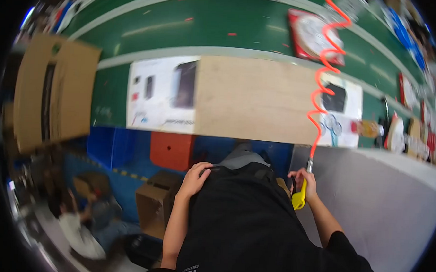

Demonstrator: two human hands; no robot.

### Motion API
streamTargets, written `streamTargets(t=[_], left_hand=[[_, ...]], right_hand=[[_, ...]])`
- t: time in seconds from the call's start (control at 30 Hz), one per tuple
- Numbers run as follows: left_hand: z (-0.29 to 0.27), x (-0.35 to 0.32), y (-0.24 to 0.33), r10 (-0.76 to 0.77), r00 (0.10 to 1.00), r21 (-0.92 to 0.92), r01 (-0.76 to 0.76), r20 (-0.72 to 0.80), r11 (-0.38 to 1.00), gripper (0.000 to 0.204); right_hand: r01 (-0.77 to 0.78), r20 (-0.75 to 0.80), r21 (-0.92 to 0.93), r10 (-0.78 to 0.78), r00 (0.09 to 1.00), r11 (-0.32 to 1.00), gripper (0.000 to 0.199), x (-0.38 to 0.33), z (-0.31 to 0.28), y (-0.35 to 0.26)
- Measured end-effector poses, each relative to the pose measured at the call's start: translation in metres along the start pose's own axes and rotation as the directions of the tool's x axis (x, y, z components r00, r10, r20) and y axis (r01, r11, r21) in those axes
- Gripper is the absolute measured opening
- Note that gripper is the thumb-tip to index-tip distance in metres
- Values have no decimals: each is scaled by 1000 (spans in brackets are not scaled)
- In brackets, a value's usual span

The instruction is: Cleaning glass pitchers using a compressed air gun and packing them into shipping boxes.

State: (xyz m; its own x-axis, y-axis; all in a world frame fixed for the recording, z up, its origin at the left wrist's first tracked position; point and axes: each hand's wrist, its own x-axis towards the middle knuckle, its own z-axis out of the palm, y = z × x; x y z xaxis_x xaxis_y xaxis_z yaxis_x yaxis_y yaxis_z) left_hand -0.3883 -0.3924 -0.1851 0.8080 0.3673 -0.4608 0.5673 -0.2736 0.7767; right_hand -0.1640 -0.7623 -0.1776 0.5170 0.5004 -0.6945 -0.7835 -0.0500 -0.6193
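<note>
My right hand [305,184] is wrapped round a yellow air blow gun [299,200], held beside my right hip with its yellow end tilted down. A coiled orange air hose [320,75] runs up from its metal fitting, across the bench front. My left hand [195,179] is at the left edge of my black shirt's hem, fingers curled and closed on the cloth. The black shirt [244,210] spreads over my front, with grey trousers [239,159] showing past the hem.
A wooden board [258,99] lies between printed sheets [161,94] on the green bench. Farther back sits a red-and-white package [312,35]. A cardboard box [57,92] stands left; a blue bin [108,146], red stool [171,151] and open carton [151,206] are below. Another person [90,227] sits lower left.
</note>
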Motion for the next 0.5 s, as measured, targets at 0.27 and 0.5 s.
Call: streamTargets(t=[0.27, 0.5], left_hand=[[72, -189, -254, -630, 575, -632, 234, -522, 738, 20], [219, -316, -305, -973, 227, -999, 34, -34, 42, 18]], right_hand=[[80, 121, -659, 1, 993, 748, 18, 25, 73, 29], [115, 191, -931, 194, 962, 345, 16, 107, 122, 6]])
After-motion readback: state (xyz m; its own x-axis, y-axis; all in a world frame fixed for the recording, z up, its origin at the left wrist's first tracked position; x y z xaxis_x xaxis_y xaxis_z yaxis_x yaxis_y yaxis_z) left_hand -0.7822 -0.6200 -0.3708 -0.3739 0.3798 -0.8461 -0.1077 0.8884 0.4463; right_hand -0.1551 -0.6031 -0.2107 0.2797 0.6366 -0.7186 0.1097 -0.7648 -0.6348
